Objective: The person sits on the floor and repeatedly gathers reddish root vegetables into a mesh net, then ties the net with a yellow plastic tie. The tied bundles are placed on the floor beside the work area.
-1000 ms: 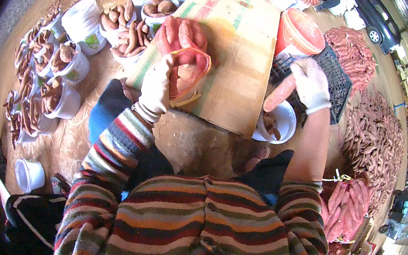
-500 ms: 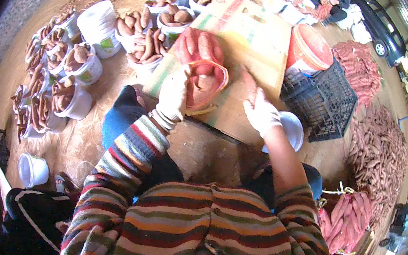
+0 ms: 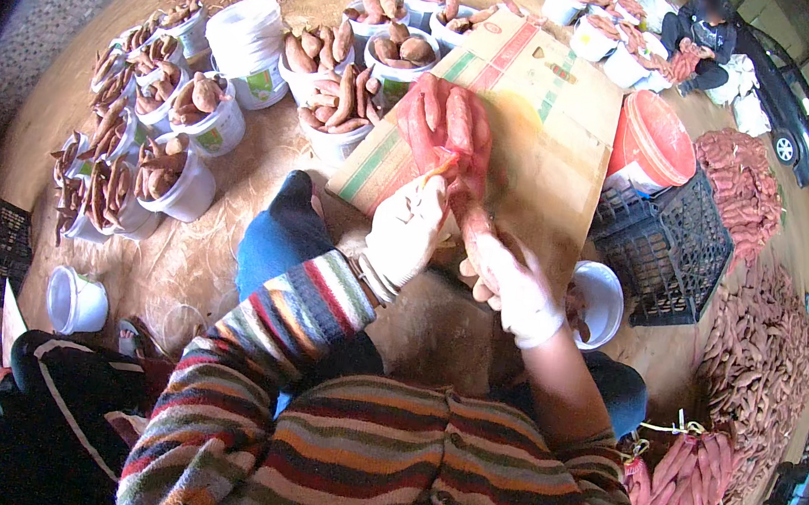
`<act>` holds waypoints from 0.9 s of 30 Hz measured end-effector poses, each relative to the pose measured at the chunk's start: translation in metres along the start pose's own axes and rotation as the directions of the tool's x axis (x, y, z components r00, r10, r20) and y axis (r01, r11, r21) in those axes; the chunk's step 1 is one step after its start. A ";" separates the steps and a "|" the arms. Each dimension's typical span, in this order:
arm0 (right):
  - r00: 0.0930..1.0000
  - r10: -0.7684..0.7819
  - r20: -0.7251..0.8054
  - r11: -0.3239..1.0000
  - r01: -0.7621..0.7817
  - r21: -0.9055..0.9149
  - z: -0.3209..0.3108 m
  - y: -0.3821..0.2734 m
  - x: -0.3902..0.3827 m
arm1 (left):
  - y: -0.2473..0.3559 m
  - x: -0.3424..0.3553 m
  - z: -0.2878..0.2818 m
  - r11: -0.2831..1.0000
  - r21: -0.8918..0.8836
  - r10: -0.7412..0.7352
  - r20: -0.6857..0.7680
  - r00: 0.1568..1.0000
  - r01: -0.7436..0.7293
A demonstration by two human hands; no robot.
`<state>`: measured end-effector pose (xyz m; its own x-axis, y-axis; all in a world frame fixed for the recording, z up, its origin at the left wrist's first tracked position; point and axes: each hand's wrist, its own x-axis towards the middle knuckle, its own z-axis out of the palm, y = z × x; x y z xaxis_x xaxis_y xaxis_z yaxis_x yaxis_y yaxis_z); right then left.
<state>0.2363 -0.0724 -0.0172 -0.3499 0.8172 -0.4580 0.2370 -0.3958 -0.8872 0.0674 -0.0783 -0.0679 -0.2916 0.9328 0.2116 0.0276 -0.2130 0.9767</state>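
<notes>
My left hand (image 3: 405, 221), in a white glove, pinches the orange-edged mouth of a red mesh bag (image 3: 447, 123) of sweet potatoes lying on a flattened cardboard box (image 3: 547, 139). My right hand (image 3: 509, 286), gloved too, has its fingers round a long sweet potato (image 3: 476, 221), whose far end is at the bag's mouth, partly hidden. A small white bucket (image 3: 600, 307) with sweet potatoes inside stands just right of my right hand.
Buckets of sweet potatoes (image 3: 180, 172) fill the left. At right are a red bucket (image 3: 657, 137), black crate (image 3: 663, 262), loose potato pile (image 3: 751, 362) and filled bags (image 3: 682, 484). A seated person (image 3: 698, 42), a dark car (image 3: 785, 111) and an empty white bucket (image 3: 76, 305) appear.
My right hand has swung down and leftward from beside the red bucket, bringing the sweet potato to the bag's mouth. The bag's opening is less spread, and the view has shifted.
</notes>
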 end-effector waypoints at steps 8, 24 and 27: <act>0.997 -0.033 -0.063 0.988 0.042 0.146 0.000 0.036 -0.051 | 0.001 0.028 -0.013 0.970 -0.190 0.146 -0.040 0.988 -0.151; 0.973 -0.220 -0.069 0.938 0.231 0.258 0.021 0.008 0.055 | 0.014 0.014 0.003 0.952 0.155 0.232 0.196 0.953 -0.264; 0.893 -0.442 -0.085 0.762 0.424 0.489 0.032 0.013 0.110 | 0.009 0.013 0.005 0.883 0.252 0.384 0.098 0.918 -0.396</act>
<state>0.1718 -0.0010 -0.0812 -0.3403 0.9403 -0.0120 -0.4107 -0.1601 -0.8976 0.0684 -0.0668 -0.0565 -0.1635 0.8032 0.5728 0.3810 -0.4842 0.7877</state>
